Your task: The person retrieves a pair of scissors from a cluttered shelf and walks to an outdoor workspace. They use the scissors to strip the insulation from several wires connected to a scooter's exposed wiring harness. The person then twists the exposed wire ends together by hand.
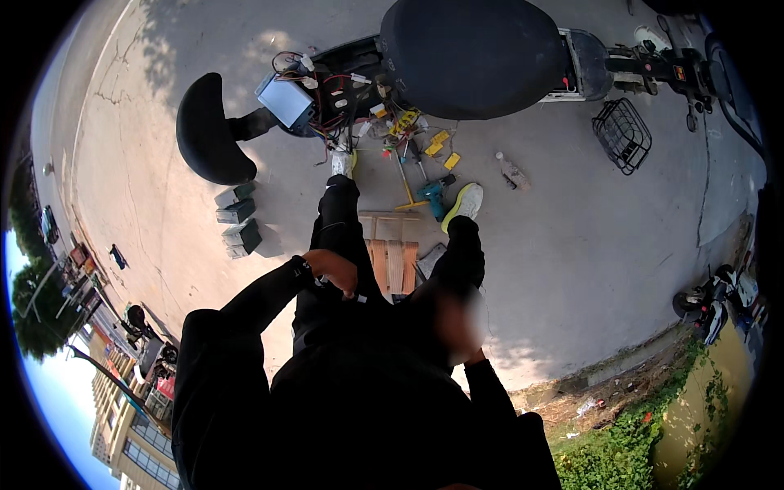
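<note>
My left hand [333,271] rests by my left thigh, its fingers curled; small whitish bits show at it, but what it holds is too small to name. My right hand [459,328] is over my right thigh, smeared by blur, so its fingers cannot be read. In front of me lies an electric scooter with a black seat [474,57] and its body opened up. Loose wires [335,122] spill out around a silver-blue box [284,100]. Near my feet lie a teal cordless drill [433,193] and a yellow T-handled tool [406,186].
A wooden slatted stool [394,265] is between my legs. Several dark blocks [238,233] stand left, below a black backrest [214,131]. Yellow pieces [438,142], a bottle [512,171] and a black wire basket [622,136] lie rightward. Another scooter [719,300] is far right.
</note>
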